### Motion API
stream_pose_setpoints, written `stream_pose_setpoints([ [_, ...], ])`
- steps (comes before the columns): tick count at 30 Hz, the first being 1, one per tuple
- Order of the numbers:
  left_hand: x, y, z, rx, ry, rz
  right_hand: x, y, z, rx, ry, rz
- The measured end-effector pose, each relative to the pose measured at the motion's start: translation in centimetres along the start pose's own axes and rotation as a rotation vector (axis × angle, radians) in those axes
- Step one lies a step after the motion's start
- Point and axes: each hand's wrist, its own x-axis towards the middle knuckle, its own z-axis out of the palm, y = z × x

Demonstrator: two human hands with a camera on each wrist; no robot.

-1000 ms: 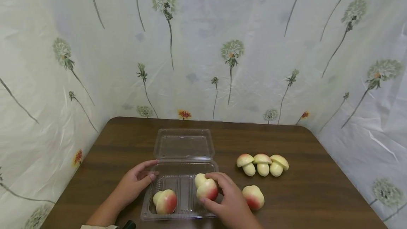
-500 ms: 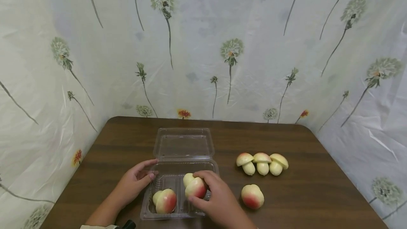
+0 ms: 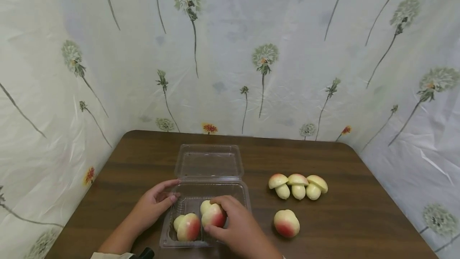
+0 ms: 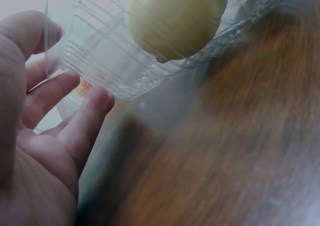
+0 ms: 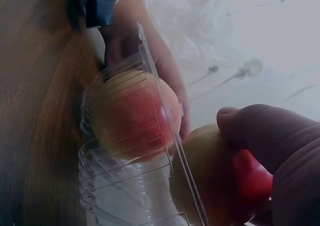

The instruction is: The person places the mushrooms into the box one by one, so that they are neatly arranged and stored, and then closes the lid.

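Observation:
A clear plastic clamshell box [image 3: 246,195] lies on the table, its lid [image 3: 210,162] folded back away from me. My left hand [image 3: 152,207] grips the box's left rim between thumb and fingers. One yellow toy mushroom with a red blush [image 3: 189,227] sits in the left front of the box. My right hand [image 3: 233,225] holds a second toy mushroom [image 3: 212,216] over the box's middle, just right of the first. In the right wrist view, that held mushroom [image 5: 200,171] overlaps the box rim [image 5: 162,106], with my thumb on its side.
To the right of the box, another toy mushroom [image 3: 286,224] rests on the brown wooden table [image 3: 341,227]. Behind it, three toy mushrooms [image 3: 298,186] lie side by side. Dandelion-patterned sheeting [image 3: 230,59] encloses the table at the back and sides.
My right hand has carried the held toy mushroom leftward and slightly lower in the box, closer to the first one. The left hand stays on the rim.

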Motion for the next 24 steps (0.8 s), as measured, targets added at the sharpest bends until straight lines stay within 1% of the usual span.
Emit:
stream_pose_setpoints([
  [6,0.08,0.06,-0.02,0.006,-0.001,-0.003,0.34,0.06,0.27,-0.034,-0.025,0.03],
  [14,0.18,0.29,-0.05,0.008,-0.003,-0.002,0.66,0.27,0.75,-0.107,-0.034,0.017],
  [24,0.07,0.27,-0.07,0.002,-0.009,0.005,0.72,0.08,0.76,-0.098,-0.096,0.075],
])
